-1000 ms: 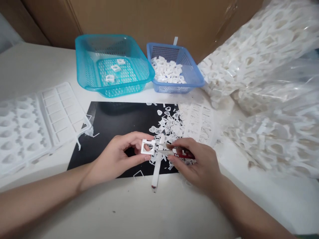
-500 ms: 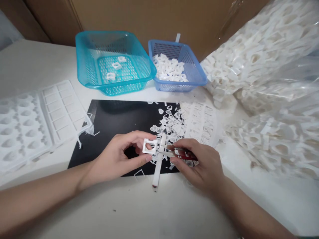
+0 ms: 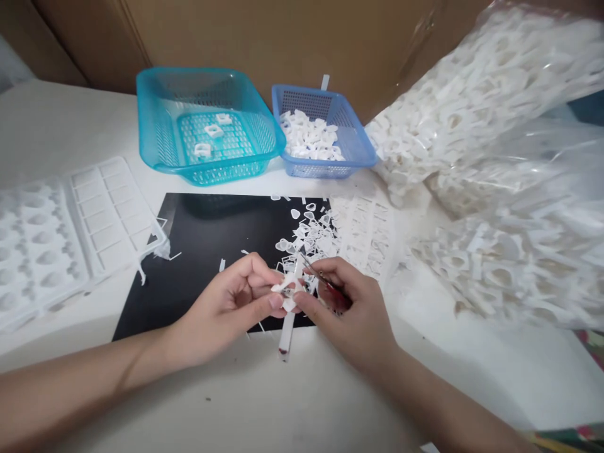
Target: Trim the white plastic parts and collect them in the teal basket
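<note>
Between the fingertips of my left hand [image 3: 219, 318] is a small white plastic frame [image 3: 289, 304], tilted so that its opening is partly hidden. My right hand [image 3: 361, 318] keeps red-handled snips [image 3: 337, 296] in its palm, their thin metal blades pointing up and left, away from the frame. My right thumb and a fingertip also touch the right side of the frame. Below both hands lies a narrow white stick [image 3: 285, 340] with a dark red mark at its near end. White plastic offcuts [image 3: 311, 236] cover the right part of a black mat [image 3: 212, 229].
A teal basket [image 3: 212, 170] with 3 white frames stands at the back, beside a blue basket [image 3: 330, 168] full of small white pieces. White moulded trays [image 3: 101, 214] lie left. Clear bags of white parts [image 3: 472, 107] bulge on the right. Cardboard [image 3: 212, 31] stands behind.
The frame has turned from facing me to a tilted position. My right hand has come left onto it, and the snips' blades have swung upward away from it. The view has shifted slightly.
</note>
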Action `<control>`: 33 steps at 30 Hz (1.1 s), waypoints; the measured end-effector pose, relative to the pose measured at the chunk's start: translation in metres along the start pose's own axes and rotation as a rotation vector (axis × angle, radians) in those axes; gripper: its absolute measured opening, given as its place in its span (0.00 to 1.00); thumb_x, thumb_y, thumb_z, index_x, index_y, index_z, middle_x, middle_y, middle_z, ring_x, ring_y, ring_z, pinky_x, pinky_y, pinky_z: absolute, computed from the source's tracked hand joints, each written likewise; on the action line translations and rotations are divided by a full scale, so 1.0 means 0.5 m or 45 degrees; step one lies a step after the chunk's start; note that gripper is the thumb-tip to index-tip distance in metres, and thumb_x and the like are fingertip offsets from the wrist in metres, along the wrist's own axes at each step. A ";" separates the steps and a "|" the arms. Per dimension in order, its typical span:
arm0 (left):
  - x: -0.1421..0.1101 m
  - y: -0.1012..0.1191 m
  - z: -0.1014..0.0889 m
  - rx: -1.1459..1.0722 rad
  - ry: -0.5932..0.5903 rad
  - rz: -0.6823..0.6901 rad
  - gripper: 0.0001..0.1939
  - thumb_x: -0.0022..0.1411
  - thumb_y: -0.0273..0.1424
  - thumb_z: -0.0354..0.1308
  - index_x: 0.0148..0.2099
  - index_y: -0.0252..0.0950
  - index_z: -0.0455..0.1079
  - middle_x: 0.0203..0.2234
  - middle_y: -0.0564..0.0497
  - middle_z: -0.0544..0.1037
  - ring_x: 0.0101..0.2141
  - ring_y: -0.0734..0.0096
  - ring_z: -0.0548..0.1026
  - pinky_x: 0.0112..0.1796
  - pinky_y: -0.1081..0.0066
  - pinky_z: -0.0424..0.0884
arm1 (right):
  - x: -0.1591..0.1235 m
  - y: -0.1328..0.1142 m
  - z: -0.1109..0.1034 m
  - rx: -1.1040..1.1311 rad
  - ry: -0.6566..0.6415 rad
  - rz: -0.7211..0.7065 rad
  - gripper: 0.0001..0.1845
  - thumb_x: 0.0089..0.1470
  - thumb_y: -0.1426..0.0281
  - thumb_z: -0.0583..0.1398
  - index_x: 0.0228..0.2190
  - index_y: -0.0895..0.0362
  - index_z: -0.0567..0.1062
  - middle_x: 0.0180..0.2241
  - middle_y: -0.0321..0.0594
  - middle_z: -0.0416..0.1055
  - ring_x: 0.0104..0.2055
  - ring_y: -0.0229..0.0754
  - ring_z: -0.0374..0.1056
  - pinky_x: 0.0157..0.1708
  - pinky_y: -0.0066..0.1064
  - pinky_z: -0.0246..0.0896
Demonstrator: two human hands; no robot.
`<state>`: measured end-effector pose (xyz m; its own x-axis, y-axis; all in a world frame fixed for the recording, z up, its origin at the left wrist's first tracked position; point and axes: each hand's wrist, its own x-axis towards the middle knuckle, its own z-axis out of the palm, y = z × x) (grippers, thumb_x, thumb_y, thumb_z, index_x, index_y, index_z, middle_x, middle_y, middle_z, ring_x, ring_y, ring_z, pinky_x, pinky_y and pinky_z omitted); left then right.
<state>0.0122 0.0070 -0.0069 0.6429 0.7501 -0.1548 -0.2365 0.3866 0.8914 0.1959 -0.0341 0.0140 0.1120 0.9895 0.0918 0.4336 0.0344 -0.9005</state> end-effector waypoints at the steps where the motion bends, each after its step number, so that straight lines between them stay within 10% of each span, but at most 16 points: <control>1: 0.001 -0.001 -0.001 -0.008 0.013 0.016 0.04 0.64 0.27 0.60 0.36 0.37 0.67 0.37 0.51 0.81 0.35 0.73 0.80 0.40 0.72 0.77 | -0.001 0.000 0.000 0.036 -0.017 0.031 0.09 0.46 0.67 0.65 0.30 0.54 0.71 0.15 0.24 0.53 0.17 0.31 0.50 0.17 0.24 0.48; 8: 0.007 -0.006 -0.010 0.310 0.029 0.261 0.06 0.60 0.23 0.63 0.36 0.38 0.69 0.46 0.51 0.77 0.54 0.68 0.71 0.53 0.70 0.68 | 0.003 0.002 0.006 0.329 -0.140 0.301 0.05 0.48 0.68 0.63 0.28 0.55 0.71 0.21 0.33 0.72 0.21 0.35 0.66 0.21 0.25 0.61; 15: 0.009 -0.003 -0.017 0.247 -0.059 0.072 0.07 0.61 0.27 0.62 0.37 0.38 0.66 0.30 0.55 0.72 0.29 0.79 0.71 0.30 0.79 0.68 | 0.007 0.001 0.000 0.236 -0.105 0.085 0.04 0.46 0.75 0.63 0.27 0.54 0.76 0.24 0.33 0.74 0.24 0.35 0.69 0.23 0.23 0.63; 23: 0.000 0.002 -0.018 0.312 -0.210 -0.039 0.19 0.65 0.28 0.59 0.54 0.46 0.59 0.33 0.54 0.75 0.33 0.75 0.74 0.35 0.76 0.70 | 0.015 0.004 -0.005 0.126 -0.121 -0.206 0.06 0.50 0.76 0.62 0.30 0.55 0.79 0.24 0.33 0.72 0.24 0.32 0.64 0.24 0.25 0.58; 33: -0.005 -0.012 -0.019 0.381 -0.169 0.225 0.33 0.65 0.21 0.57 0.64 0.55 0.53 0.32 0.57 0.76 0.32 0.79 0.74 0.37 0.79 0.71 | 0.008 0.005 0.002 0.321 -0.194 0.184 0.04 0.53 0.69 0.62 0.30 0.55 0.77 0.28 0.33 0.75 0.28 0.33 0.68 0.28 0.24 0.62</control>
<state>0.0048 0.0080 -0.0158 0.7049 0.7075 0.0517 -0.1412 0.0686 0.9876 0.1967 -0.0299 0.0115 0.0126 0.9956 -0.0924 0.1861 -0.0931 -0.9781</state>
